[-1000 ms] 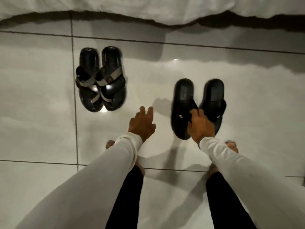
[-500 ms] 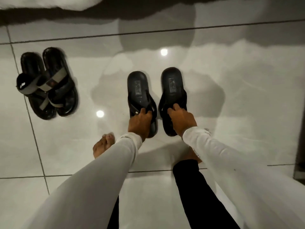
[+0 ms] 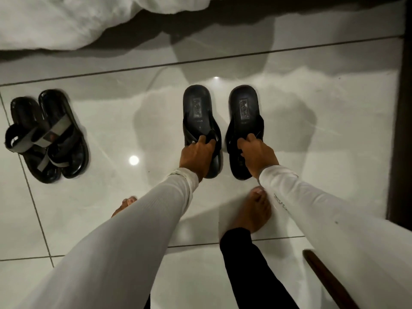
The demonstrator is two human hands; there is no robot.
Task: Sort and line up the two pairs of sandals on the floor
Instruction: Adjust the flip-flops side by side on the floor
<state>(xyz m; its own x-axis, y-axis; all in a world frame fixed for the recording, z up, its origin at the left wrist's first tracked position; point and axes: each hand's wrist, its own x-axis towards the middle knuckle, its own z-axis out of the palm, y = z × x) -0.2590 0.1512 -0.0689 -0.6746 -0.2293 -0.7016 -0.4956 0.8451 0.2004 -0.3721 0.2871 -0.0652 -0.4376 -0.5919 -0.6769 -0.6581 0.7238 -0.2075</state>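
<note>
Two plain black sandals lie side by side on the glossy white tile floor, a small gap between them. My left hand point(image 3: 196, 155) grips the strap of the left black sandal point(image 3: 197, 108). My right hand point(image 3: 256, 156) grips the strap of the right black sandal point(image 3: 243, 105). Both hands cover the front halves of these sandals. At the far left sits the second pair, black sandals with grey straps point(image 3: 48, 136), pressed together and angled slightly, untouched.
White bedding point(image 3: 66, 21) hangs down at the top left. A dark wooden post or frame point(image 3: 400, 130) runs along the right edge, with another dark wooden piece point(image 3: 327, 279) at the bottom right. My bare feet point(image 3: 254, 210) stand just behind the black sandals.
My left hand has come over from the bare floor and taken the left plain sandal's strap. The two plain sandals now lie more parallel. The view has shifted right.
</note>
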